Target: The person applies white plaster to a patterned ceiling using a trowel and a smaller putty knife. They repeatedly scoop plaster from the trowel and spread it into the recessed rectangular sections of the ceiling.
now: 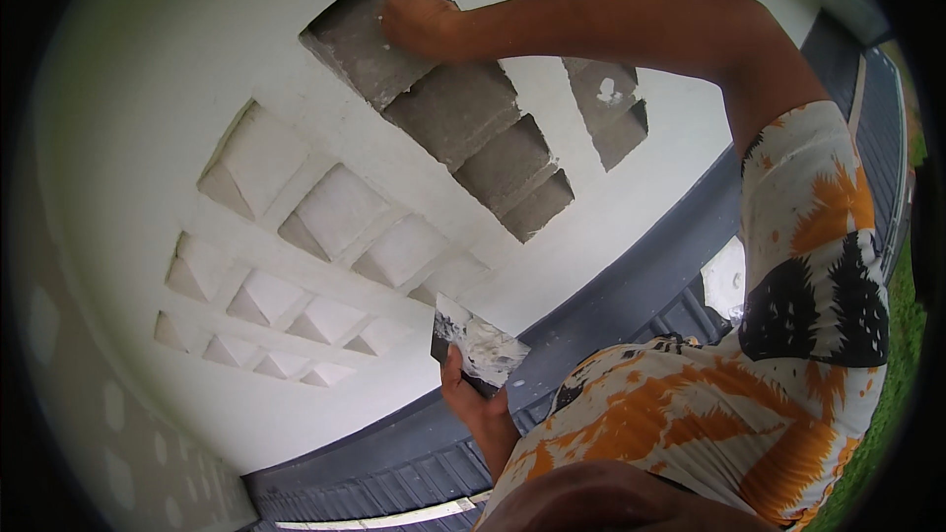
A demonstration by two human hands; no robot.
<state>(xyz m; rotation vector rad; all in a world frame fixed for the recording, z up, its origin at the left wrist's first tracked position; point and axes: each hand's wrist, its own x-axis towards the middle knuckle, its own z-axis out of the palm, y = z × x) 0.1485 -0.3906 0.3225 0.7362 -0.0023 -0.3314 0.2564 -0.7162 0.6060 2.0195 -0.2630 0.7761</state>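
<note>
My right hand (422, 22) is raised and closed inside the uppermost grey recess (360, 44) of a white wall (187, 69). Whatever its fingers grip is hidden by the fist. Below it, more rough grey recesses (458, 108) run down in a row toward the right. Lower down, my left hand (473, 399) holds a flat rectangular plate (483, 347) with a dark edge, smeared with white filler. The thumb presses on the plate's face, which is tilted up in front of the wall and my body.
White-coated recesses (340, 212) fill the wall at left. Another grey column (601, 103), with a white dab, is partly behind my right arm. A dark blue ribbed metal roof (414, 483) borders the wall below. Grass (877, 433) shows at right; a grey patched wall (108, 424) stands at left.
</note>
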